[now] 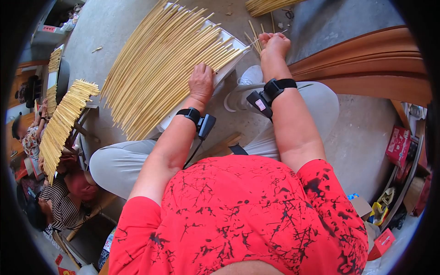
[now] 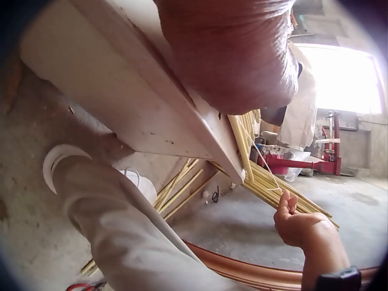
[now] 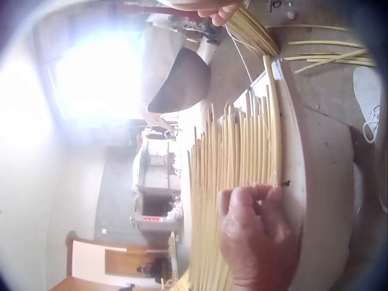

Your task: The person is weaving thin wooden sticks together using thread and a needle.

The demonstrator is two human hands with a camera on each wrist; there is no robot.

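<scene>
A row of straw-coloured stalks (image 1: 156,64), laid side by side, covers a white board (image 1: 171,120). My left hand (image 1: 201,82) rests at the row's near edge, its fingers bent and the thumb and forefinger pinching the outermost stalk (image 3: 274,121). Farther out, beyond the board's right corner, my right hand (image 1: 276,44) pinches a thin pale cord (image 3: 243,63). That cord runs taut from the ends of the stalks to the fingers, and a short tail sticks out past the hand in the head view.
A bundle of stalks (image 1: 270,6) and several loose stalks (image 1: 253,35) lie on the floor past the board. A curved brown wooden panel (image 1: 362,57) stands at the right. At the left, other people sit by a similar stalk mat (image 1: 68,123). My shoe (image 1: 252,75) is below the board's corner.
</scene>
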